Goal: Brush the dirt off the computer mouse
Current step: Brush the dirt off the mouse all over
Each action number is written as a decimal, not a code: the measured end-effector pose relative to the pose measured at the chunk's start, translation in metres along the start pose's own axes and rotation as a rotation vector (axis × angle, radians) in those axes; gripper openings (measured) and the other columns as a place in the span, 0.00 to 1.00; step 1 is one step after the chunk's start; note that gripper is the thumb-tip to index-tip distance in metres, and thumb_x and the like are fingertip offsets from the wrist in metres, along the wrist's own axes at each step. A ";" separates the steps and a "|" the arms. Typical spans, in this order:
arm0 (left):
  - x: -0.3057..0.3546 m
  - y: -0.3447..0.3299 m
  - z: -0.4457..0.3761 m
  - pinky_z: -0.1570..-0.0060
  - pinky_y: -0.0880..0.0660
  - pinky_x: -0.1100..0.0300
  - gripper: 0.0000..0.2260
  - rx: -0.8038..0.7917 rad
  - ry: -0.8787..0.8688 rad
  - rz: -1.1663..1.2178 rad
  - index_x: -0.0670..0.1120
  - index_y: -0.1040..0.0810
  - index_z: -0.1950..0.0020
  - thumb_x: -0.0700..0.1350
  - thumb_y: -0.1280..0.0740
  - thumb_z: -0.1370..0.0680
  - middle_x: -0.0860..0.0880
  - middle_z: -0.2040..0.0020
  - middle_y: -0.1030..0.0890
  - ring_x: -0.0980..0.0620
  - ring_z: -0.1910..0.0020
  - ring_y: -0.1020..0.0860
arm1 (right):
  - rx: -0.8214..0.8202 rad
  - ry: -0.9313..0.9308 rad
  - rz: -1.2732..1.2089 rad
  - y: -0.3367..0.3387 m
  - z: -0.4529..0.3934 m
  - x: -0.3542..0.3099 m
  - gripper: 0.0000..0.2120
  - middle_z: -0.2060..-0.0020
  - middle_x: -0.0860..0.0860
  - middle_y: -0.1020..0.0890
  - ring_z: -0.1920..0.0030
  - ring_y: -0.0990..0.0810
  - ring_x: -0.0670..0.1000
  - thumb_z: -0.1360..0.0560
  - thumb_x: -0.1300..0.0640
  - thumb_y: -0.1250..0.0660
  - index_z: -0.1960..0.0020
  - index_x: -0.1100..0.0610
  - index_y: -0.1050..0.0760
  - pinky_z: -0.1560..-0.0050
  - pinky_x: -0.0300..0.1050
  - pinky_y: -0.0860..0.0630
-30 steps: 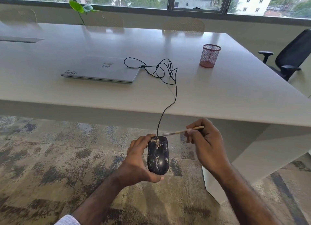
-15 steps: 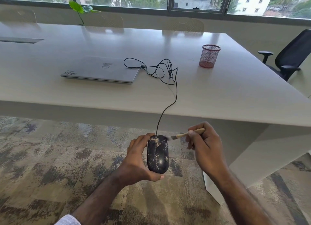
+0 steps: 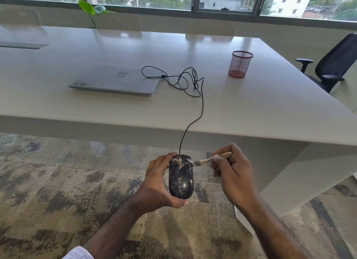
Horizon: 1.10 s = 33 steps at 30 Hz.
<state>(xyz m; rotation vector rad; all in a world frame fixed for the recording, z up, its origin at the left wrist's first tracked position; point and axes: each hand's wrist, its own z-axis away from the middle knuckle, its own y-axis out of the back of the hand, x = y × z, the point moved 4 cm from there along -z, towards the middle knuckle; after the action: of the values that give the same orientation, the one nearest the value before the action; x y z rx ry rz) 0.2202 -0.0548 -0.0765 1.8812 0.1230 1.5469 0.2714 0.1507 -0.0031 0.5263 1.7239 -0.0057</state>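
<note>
A second ago the right hand (image 3: 234, 173) held the brush (image 3: 209, 159) clear of the mouse (image 3: 181, 178), its bristles in the air at about 1 o'clock from the mouse's front. Half a second ago the bristles had come to the front right edge. Now the hand has dropped lower and the bristles lie on the mouse's top, at its front right.

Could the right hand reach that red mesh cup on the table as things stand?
Probably not without leaning in: the right hand grips the brush near the mouse, while the red mesh cup stands far across the table.
</note>
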 end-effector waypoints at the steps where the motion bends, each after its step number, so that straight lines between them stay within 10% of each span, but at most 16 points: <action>1: 0.000 0.000 0.000 0.30 0.35 0.57 0.53 0.001 0.000 0.001 0.69 0.40 0.29 0.50 0.15 0.47 0.78 0.41 0.39 0.61 0.32 0.36 | -0.006 0.005 -0.006 0.000 0.000 -0.002 0.09 0.68 0.57 0.20 0.69 0.24 0.52 0.20 0.64 0.37 0.57 0.54 0.26 0.67 0.57 0.24; 16: 0.001 -0.003 0.003 0.27 0.34 0.50 0.56 -0.012 0.018 0.000 0.64 0.39 0.25 0.54 0.17 0.49 0.64 0.34 0.34 0.58 0.32 0.36 | -0.063 0.103 0.055 -0.001 -0.004 -0.019 0.07 0.67 0.62 0.23 0.66 0.27 0.65 0.23 0.60 0.38 0.59 0.52 0.26 0.67 0.62 0.29; 33: 0.006 -0.004 0.000 0.27 0.34 0.50 0.53 -0.032 0.001 0.015 0.68 0.40 0.28 0.54 0.17 0.48 0.76 0.39 0.38 0.58 0.31 0.36 | -0.047 0.110 0.034 0.003 -0.010 -0.016 0.04 0.66 0.58 0.21 0.64 0.25 0.65 0.25 0.56 0.38 0.58 0.52 0.25 0.63 0.65 0.27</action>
<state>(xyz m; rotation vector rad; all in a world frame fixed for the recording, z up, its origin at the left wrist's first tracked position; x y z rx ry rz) 0.2237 -0.0492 -0.0733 1.8606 0.0840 1.5507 0.2657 0.1507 0.0153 0.5295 1.8176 0.0891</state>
